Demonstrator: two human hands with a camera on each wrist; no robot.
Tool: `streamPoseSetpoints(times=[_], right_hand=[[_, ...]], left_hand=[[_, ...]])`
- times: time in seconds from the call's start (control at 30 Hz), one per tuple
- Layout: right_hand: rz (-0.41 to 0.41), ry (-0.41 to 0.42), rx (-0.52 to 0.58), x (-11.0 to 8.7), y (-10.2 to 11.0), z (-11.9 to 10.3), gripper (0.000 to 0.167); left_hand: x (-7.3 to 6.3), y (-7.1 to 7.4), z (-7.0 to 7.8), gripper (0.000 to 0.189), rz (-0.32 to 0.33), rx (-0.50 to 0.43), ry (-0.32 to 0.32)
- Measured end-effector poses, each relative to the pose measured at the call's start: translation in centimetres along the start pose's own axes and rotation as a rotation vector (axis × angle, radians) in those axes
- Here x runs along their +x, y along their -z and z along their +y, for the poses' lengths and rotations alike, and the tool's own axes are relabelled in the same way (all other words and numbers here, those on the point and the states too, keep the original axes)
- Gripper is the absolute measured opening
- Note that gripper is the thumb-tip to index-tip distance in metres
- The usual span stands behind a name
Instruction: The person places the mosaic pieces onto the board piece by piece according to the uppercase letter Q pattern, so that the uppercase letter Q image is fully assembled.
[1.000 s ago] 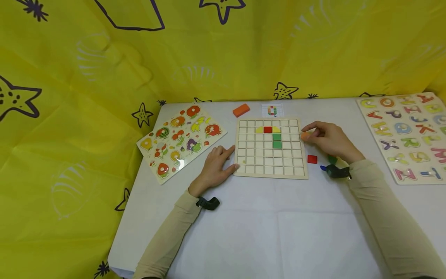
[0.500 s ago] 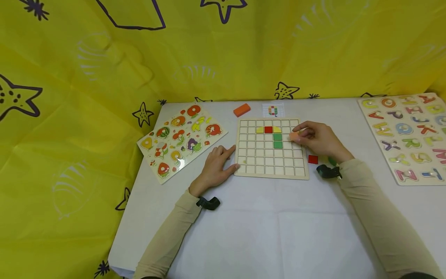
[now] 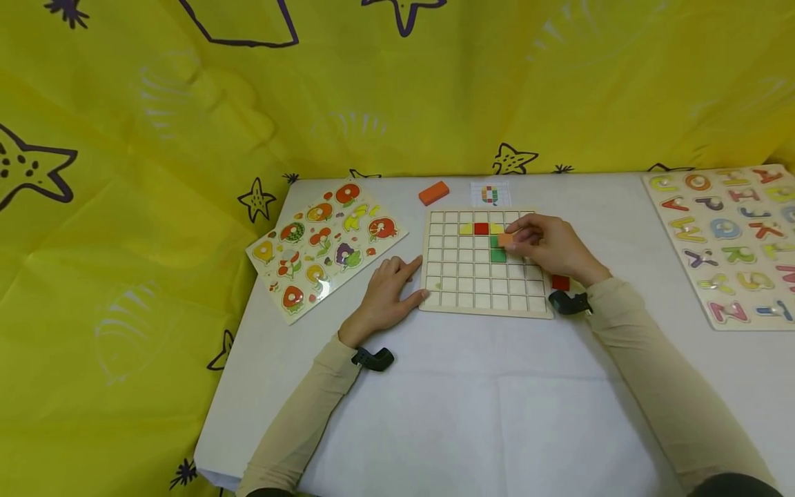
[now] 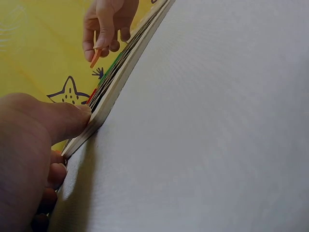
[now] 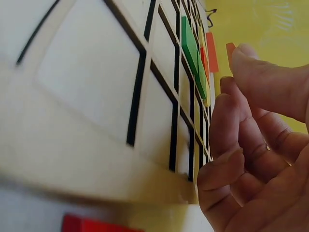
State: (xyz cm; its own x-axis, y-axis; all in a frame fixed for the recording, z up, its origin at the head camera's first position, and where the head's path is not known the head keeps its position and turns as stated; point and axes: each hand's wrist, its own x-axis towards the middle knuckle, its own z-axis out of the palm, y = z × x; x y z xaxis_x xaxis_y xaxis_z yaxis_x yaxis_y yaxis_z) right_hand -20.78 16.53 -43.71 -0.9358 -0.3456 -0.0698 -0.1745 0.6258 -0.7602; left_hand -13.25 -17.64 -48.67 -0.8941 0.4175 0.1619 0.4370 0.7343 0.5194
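My right hand pinches a small orange square tile between thumb and fingers, above the wooden grid board. In the head view the tile overlaps the upper of two green tiles. Within the grid's upper part, a red tile sits between two yellow pieces. The left hand rests at the board's left side, thumb and index finger touching its edge. The left wrist view shows the thumb on the board's rim, and the orange tile held above the board.
A pattern card and an orange block lie behind the board. A fruit puzzle is at the left, a letter puzzle at the right. One red tile lies off the board's right edge, partly under the right wrist.
The right hand has carried the orange tile leftward from beside the board's right edge to over the green tiles. My left hand has stayed at the board's edge.
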Motion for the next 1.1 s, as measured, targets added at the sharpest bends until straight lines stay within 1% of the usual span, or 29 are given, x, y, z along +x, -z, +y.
streamPoseSetpoints(times=[0.33, 0.53, 0.77, 0.97, 1.1], right_hand=[[-0.016, 0.054, 0.007, 1.2, -1.1, -0.4, 0.030], [-0.016, 0.061, 0.001, 2.1, -2.0, -1.2, 0.029], [-0.020, 0.104, -0.013, 3.1, -2.8, -1.9, 0.029], [-0.030, 0.073, -0.019, 3.6, -3.4, -2.4, 0.027], [-0.029, 0.071, -0.055, 3.7, -3.7, -2.9, 0.027]], left_hand=[[0.0, 0.1, 0.0, 0.069, -0.003, 0.006, 0.001], [0.0, 0.1, 0.1, 0.069, -0.006, 0.002, 0.005], [0.1, 0.2, 0.2, 0.069, -0.015, 0.005, 0.011], [0.1, 0.2, 0.3, 0.069, -0.021, 0.001, 0.013], [0.1, 0.3, 0.3, 0.069, -0.020, 0.004, 0.015]])
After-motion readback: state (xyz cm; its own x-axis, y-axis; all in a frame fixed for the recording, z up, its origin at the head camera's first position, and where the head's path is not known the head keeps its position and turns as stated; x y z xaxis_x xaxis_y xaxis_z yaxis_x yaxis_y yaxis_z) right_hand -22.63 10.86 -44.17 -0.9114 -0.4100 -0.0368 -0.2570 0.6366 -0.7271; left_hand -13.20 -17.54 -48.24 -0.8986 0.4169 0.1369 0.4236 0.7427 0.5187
